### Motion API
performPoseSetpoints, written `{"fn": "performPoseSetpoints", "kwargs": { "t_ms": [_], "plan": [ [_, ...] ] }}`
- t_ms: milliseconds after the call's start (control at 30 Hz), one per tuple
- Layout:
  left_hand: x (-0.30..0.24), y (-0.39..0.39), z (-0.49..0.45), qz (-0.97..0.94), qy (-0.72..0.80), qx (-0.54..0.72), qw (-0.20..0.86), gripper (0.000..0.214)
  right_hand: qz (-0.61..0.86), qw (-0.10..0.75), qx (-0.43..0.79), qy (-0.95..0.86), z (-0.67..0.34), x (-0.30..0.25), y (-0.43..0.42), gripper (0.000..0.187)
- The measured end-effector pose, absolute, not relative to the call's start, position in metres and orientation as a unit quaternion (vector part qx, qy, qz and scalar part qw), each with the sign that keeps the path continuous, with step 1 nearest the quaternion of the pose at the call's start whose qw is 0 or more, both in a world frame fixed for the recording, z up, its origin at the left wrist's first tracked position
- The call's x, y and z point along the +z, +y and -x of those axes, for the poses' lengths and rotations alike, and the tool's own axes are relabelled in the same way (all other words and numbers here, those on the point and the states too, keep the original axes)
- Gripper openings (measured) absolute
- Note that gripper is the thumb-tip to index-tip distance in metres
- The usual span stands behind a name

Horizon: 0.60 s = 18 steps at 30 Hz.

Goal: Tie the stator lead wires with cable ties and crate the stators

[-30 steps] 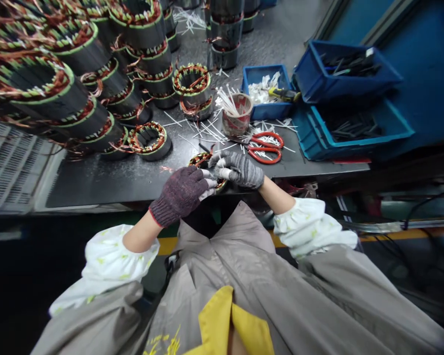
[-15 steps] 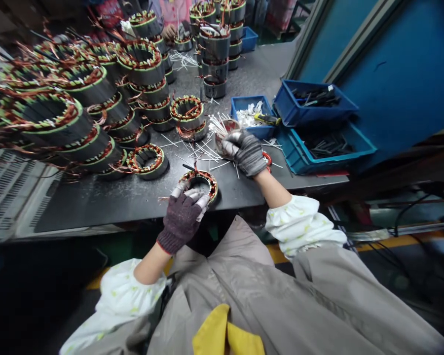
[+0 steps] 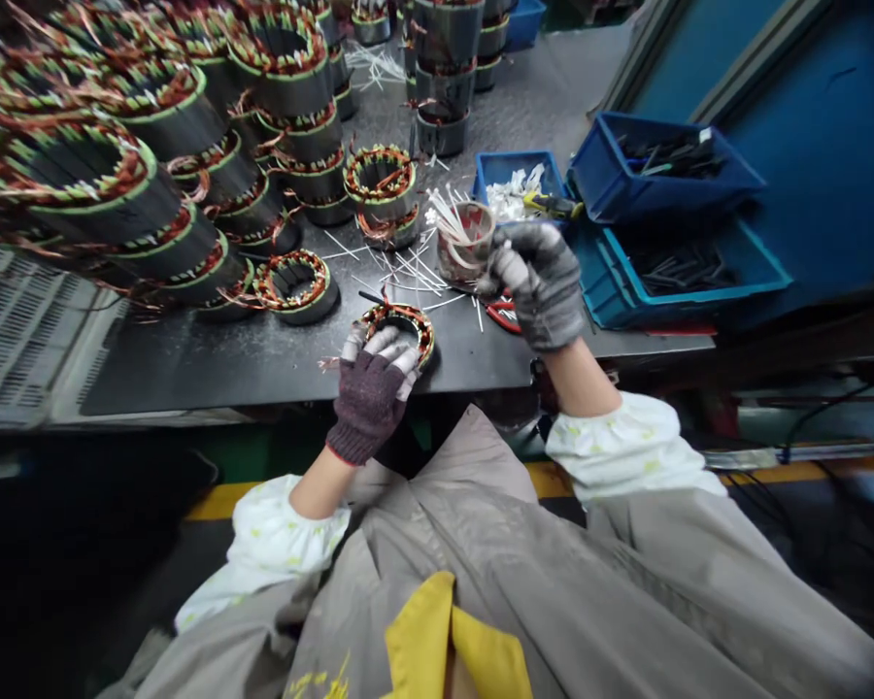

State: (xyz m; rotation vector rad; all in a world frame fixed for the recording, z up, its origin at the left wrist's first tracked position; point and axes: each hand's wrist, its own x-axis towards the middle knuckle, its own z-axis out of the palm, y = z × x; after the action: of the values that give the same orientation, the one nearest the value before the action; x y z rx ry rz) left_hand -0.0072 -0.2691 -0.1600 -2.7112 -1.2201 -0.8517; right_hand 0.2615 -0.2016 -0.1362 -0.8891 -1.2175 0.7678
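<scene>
The person's left hand point(image 3: 371, 400), in a dark maroon knit glove with pale fingertips, was spread over a small wound motor stator point(image 3: 399, 328) and held it by the rim, with the fingers curled across the copper windings. The stator sat at the near edge of the dark bench point(image 3: 211, 379), just in front of the left hand's wrist side of the work area, its hollow centre facing up. A loose copper wire end stuck out on its left.

The right hand point(image 3: 543, 286), in a grey knit glove, was raised above the bench with its fingers drawn narrowly together. It was nearest to a small cup of white cable ties point(image 3: 466, 243), and I could not tell whether the fingers pinched anything. Red-handled scissors point(image 3: 504, 314) lay partly hidden beneath it.

Loose white cable ties point(image 3: 400, 274) were scattered between the stator and the cup. Just left of the stator lay another wound stator point(image 3: 295, 286), and behind it rose many stacked stators point(image 3: 284, 73). A blue tray of white ties point(image 3: 514, 177) held a yellow-and-black screwdriver point(image 3: 550, 202), and 2 larger blue crates point(image 3: 662, 160) of dark pieces stood to the right.
</scene>
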Motion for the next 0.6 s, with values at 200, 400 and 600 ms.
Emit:
{"fn": "performPoseSetpoints", "kwargs": {
  "t_ms": [200, 400, 600],
  "plan": [
    [-0.161, -0.27, 0.0, 0.85, -0.438, -0.293, 0.0, 0.034, 0.335, 0.582, 0.354, -0.651, -0.251, -0.156, -0.314, 0.014],
    [-0.163, -0.267, 0.001, 0.841, -0.449, -0.301, -0.013, 0.02, 0.336, 0.5, 0.4, -0.69, -0.247, -0.174, -0.345, 0.022],
    [-0.161, -0.272, -0.007, 0.811, -0.469, -0.35, -0.026, 0.017, 0.323, 0.498, 0.466, -0.656, -0.222, -0.184, -0.302, 0.034]
  ]
}}
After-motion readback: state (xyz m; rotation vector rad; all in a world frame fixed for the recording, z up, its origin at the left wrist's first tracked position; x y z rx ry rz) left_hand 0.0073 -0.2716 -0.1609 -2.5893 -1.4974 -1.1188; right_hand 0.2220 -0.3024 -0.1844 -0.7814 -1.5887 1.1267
